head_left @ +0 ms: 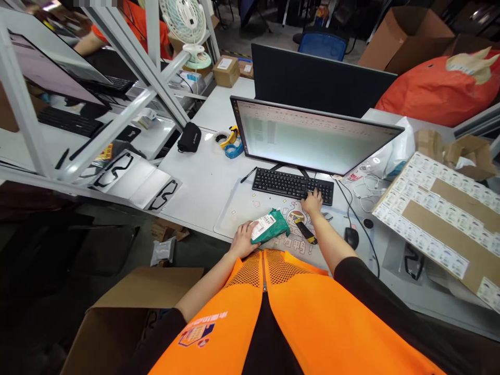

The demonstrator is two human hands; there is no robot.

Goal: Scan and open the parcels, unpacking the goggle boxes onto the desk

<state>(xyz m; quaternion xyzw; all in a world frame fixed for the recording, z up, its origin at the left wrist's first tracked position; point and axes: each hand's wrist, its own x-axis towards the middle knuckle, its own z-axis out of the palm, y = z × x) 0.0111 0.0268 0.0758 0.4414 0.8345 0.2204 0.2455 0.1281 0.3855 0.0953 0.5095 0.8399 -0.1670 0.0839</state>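
My left hand [244, 240] grips the left end of a green plastic parcel [279, 224] with a white printed label, lying on a desk mat near the desk's front edge. The thumb side and underside of the grip are hidden. My right hand [312, 202] rests at the right part of a black keyboard [279, 182], fingers stretched over the keys and holding nothing. Between the two hands lies a black and yellow utility knife [305, 230]. Right of my right forearm sits a black mouse [351, 238]. A lit monitor [304, 138] stands behind the keyboard.
Tape rolls [233, 150], a black pouch [189, 138] and a pen [248, 175] lie to the left. On the right is a cardboard sheet covered with labels [437, 219]. An open carton [113, 323] stands below left. A person in orange [133, 26] is beyond the metal frame.
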